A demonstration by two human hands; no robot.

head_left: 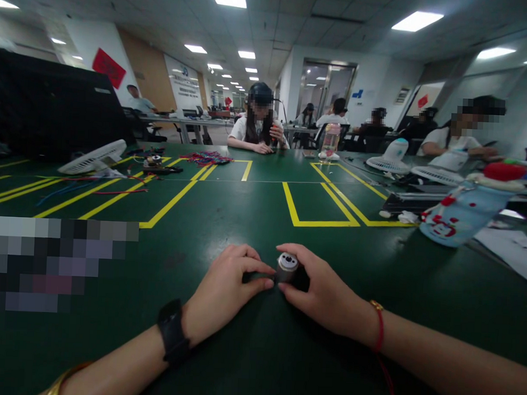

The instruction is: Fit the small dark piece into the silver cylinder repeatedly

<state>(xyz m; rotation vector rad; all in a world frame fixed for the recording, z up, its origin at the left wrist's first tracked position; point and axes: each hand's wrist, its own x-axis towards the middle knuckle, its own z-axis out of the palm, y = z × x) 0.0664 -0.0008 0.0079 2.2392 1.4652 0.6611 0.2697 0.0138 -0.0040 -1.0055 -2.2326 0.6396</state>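
A small metal cylinder that looks like a motor stands upright on the green table, its silver end with several dark holes facing up. My right hand curls around it, index finger behind and thumb in front. Close on its left side, my left hand has thumb and index fingertips drawn together in a pinch. Whether those fingertips touch the cylinder or hold something tiny, I cannot make out.
Yellow tape marks the green table. A blue cartoon bottle stands right, near white fans. Bundled coloured wires and another white fan lie left. A person sits opposite; another person works at right.
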